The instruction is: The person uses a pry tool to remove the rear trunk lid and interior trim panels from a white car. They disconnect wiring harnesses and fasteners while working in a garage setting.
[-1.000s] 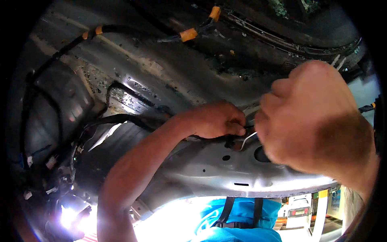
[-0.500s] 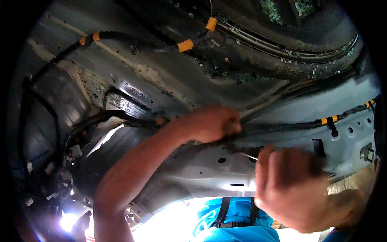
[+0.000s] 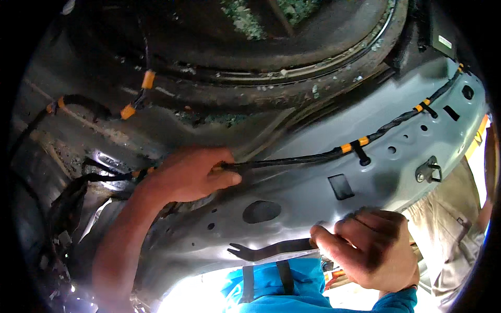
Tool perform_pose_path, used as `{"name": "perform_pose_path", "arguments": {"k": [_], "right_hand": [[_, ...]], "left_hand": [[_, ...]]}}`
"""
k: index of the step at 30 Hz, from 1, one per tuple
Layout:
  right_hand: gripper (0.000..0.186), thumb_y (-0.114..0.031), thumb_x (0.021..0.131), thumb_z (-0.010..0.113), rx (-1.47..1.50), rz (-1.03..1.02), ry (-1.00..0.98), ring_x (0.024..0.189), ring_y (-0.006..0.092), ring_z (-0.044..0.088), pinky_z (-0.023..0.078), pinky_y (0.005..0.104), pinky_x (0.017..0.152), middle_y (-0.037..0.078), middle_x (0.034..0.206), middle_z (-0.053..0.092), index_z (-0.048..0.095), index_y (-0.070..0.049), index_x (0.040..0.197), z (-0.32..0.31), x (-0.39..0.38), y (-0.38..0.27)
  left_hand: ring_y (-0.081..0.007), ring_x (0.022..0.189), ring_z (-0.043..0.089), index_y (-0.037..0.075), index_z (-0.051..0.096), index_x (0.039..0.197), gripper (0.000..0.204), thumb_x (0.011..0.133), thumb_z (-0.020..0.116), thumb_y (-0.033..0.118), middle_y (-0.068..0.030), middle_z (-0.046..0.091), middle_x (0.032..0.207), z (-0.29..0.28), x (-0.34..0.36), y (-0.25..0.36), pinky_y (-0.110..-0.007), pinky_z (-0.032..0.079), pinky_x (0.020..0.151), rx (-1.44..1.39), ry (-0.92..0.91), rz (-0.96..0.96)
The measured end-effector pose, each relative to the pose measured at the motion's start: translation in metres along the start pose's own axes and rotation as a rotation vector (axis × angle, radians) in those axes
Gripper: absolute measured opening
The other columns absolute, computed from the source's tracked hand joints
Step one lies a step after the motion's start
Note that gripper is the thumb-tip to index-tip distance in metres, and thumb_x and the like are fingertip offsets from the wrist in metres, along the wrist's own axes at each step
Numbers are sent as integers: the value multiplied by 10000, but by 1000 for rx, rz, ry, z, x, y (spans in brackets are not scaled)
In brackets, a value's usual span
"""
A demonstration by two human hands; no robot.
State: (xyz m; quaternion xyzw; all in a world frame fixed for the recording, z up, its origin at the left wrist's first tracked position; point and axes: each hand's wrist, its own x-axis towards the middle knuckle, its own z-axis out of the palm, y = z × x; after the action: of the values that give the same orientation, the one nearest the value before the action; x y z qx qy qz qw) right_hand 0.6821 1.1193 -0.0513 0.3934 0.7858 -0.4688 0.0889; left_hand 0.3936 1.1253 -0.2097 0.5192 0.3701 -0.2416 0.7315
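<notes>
A black wiring harness with orange tape bands runs along the grey sheet-metal panel of a car body. My left hand is closed around its left stretch, thumb and fingers meeting at the cable. Lower right, my right hand grips a dark forked pry tool, whose notched tip points left. The tool's tip lies over the panel's near edge, apart from the harness. Its handle is hidden inside my fist. Right of my left hand, a black clip sits on the harness at an orange band.
Broken glass bits lie in the dark recess at the top. Another orange-banded cable crosses the upper left. A metal striker loop projects from the panel at right. Beige trousers of another person show beyond it.
The view has shifted, bringing more of the right side of the panel into sight. My right hand has drawn the tool back from the harness, and its forked tip now shows.
</notes>
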Motion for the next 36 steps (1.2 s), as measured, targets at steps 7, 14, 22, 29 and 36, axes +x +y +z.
{"name": "perform_pose_path", "arguments": {"k": [7, 14, 22, 29, 36], "right_hand": [[380, -75, 708, 726, -55, 334, 148, 605, 193, 598, 467, 329, 518, 29, 765, 620, 736, -96, 1087, -12, -46, 3], [410, -19, 792, 640, -258, 470, 217, 680, 295, 598, 465, 395, 590, 129, 807, 618, 693, -48, 1197, -54, -67, 28], [447, -98, 813, 685, -606, 390, -89, 764, 263, 581, 473, 398, 666, 107, 869, 593, 663, -89, 1259, -83, -57, 29], [377, -116, 839, 725, -784, 342, -290, 910, 266, 582, 501, 379, 720, 118, 1023, 609, 666, -78, 1210, -101, -32, 23], [327, -128, 860, 724, -831, 250, -320, 911, 271, 569, 493, 378, 727, 123, 998, 610, 671, -60, 1175, -107, 2, 36]], "left_hand": [[-272, 864, 687, 35, 642, 1162, 401, 976, 619, 389, -163, 720, 966, 20, 53, 39, -389, 517, 769, -76, 13, 158], [-253, 816, 672, 33, 636, 1176, 332, 967, 644, 291, -160, 713, 947, 44, 103, 100, -386, 512, 739, -337, 118, 312], [-333, 810, 684, 104, 632, 1199, 368, 836, 686, 108, -123, 685, 917, 57, 113, 130, -450, 555, 711, 215, 499, 617], [-296, 731, 689, 97, 674, 1106, 283, 828, 723, 94, -84, 676, 826, 60, 118, 120, -395, 563, 631, 243, 536, 732], [-297, 834, 732, 60, 728, 1079, 278, 806, 744, 5, -134, 744, 1020, 56, 134, 114, -369, 582, 707, -83, 413, 793]]}}
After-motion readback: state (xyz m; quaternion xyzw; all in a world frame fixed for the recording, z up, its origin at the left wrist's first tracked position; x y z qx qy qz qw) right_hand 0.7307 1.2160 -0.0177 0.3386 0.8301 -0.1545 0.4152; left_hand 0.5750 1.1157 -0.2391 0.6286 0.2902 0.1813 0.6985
